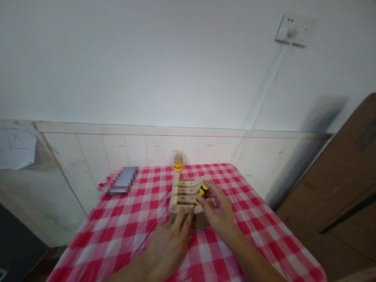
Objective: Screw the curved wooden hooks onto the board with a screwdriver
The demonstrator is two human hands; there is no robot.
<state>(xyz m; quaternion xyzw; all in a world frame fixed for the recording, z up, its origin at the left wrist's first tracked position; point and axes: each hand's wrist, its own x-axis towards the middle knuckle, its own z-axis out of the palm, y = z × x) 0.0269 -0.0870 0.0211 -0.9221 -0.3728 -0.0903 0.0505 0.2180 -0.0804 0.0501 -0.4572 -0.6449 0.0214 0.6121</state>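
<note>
A pale wooden rack (185, 192) made of several curved slats lies on the red-and-white checked tablecloth (123, 231). My right hand (219, 213) pinches a small yellow-and-black screwdriver (201, 192), its tip pointing down at the rack's near end. My left hand (170, 244) rests flat on the cloth with fingers stretched out, two fingertips touching the rack's near edge. A brownish block under the rack's near right corner is partly hidden by my hands.
A small yellow-based jar of screwdriver bits (178, 161) stands at the table's far edge by the white panelled wall. A blurred-out flat dark object (123, 181) lies at the far left of the table. A brown wooden cabinet (337, 188) stands to the right. A wall socket (293, 29) with cables sits high up.
</note>
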